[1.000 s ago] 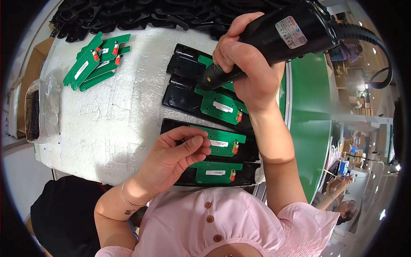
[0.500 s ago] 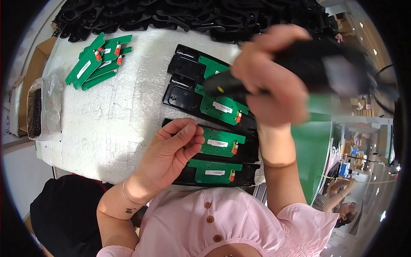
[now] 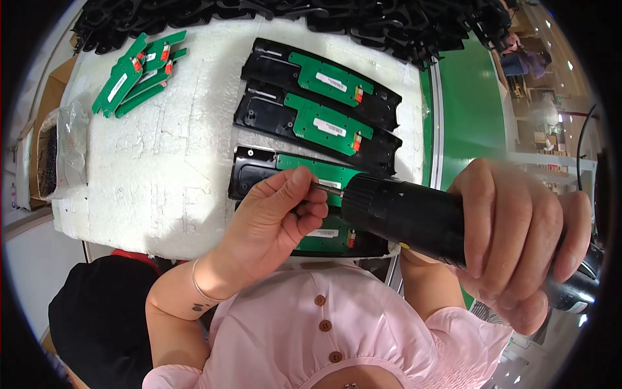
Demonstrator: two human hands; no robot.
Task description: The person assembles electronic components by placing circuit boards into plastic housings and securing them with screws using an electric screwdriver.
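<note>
My right hand (image 3: 518, 236) is wrapped round a black electric screwdriver (image 3: 402, 211), held level with its thin bit (image 3: 328, 189) pointing left. At the bit's tip, my left hand (image 3: 269, 211) pinches thumb and fingers together; what is between them is hidden. Both hands are above the nearer black plastic housings. Each housing, such as the third one (image 3: 256, 170), carries a green circuit board (image 3: 291, 161) with a white label. Two more housings (image 3: 265, 117) with boards (image 3: 327, 126) lie farther off, and the nearest is partly covered by my hand and the screwdriver.
A loose pile of green circuit boards (image 3: 123, 87) lies at the far left of the white foam-topped table (image 3: 162, 149). Beside it, a plastic-lined box (image 3: 52, 159) holds small dark pieces. Black plastic parts (image 3: 259, 13) are heaped along the far edge. People appear at the far right.
The screwdriver has swung from above the far housings down and nearer, its bit now at my left fingertips. The left hand stays pinched. The whole view has shifted slightly.
</note>
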